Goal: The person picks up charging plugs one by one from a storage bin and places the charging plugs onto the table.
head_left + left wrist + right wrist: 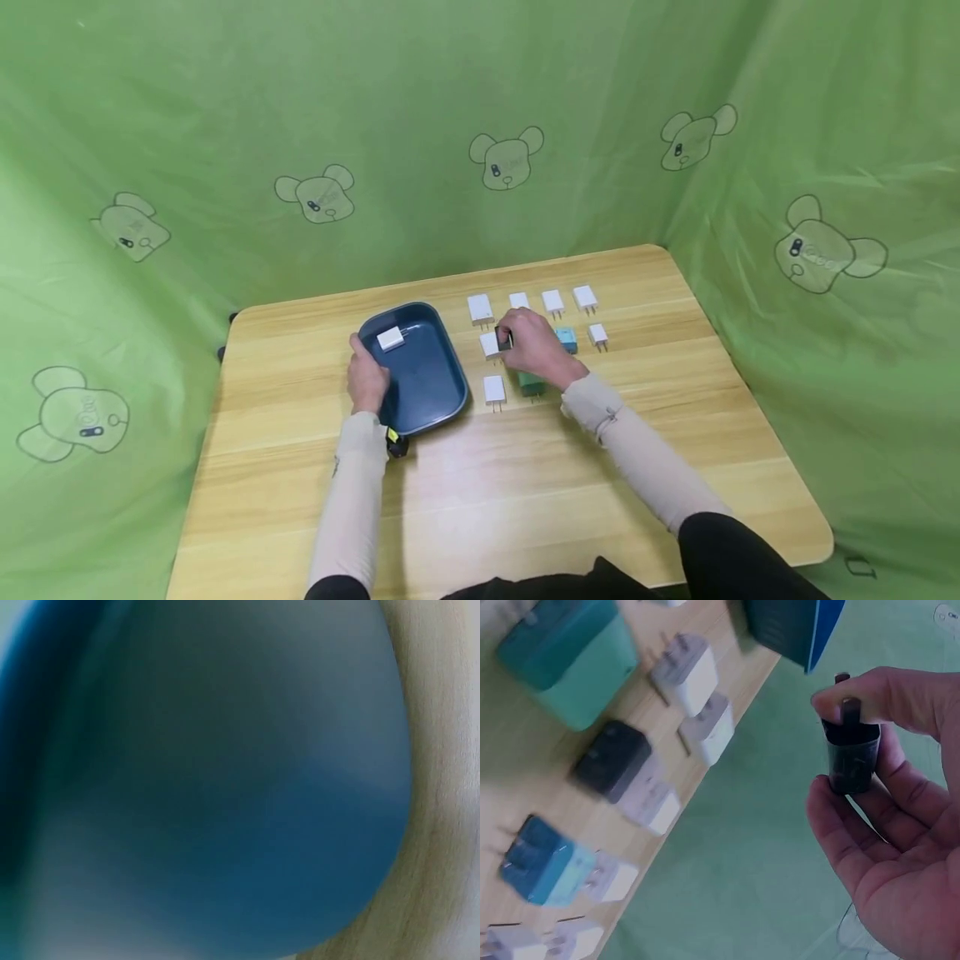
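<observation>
My left hand (367, 377) grips the left side of a dark blue tray (423, 387). One white charger plug (391, 338) lies inside it, near the far left corner. Blurred blue tray surface (247, 787) fills most of the left wrist view, where no fingers show. Over the rows of plugs, my right hand (538, 346) pinches a black charger plug (853, 761) between thumb and fingertips, its prongs by the thumb. Under and around that hand are a green plug (531, 384), a light blue plug (566, 339) and a white plug (490, 346).
Several more white plugs stand in rows on the wooden table (480, 508), including one at the front (494, 389) and one at the far right (597, 335). Another black plug (613, 759) shows in the right wrist view. Green curtains (420, 100) surround the table.
</observation>
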Action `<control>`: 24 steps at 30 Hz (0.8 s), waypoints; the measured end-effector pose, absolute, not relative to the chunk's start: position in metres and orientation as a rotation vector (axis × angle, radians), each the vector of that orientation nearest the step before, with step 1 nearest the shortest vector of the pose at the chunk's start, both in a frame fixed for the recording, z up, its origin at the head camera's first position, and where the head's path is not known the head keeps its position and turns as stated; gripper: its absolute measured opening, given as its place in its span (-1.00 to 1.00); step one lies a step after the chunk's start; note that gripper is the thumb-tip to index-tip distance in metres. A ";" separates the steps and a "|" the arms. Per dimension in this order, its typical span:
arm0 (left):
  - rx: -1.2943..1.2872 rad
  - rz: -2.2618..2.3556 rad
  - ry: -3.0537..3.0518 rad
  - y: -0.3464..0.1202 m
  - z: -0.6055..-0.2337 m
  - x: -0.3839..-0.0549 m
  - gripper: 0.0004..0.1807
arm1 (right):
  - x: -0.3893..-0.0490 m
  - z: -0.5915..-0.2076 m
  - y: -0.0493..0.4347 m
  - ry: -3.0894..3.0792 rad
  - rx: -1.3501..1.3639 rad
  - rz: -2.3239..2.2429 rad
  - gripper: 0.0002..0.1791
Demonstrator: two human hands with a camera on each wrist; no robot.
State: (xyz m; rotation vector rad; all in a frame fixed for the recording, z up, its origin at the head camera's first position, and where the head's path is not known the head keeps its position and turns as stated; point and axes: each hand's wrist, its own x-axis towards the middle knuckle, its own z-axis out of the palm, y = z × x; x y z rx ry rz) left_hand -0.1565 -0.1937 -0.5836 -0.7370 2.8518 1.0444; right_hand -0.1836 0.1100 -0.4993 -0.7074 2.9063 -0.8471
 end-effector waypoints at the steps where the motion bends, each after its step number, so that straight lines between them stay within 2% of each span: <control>1: -0.738 1.045 2.848 -0.193 -0.584 -0.156 -0.05 | -0.183 -0.500 0.115 2.911 -0.699 -0.850 -0.83; 24: -0.744 1.061 2.830 -0.193 -0.583 -0.156 -0.05 | -0.159 -0.530 0.200 2.889 -0.505 -0.813 -0.67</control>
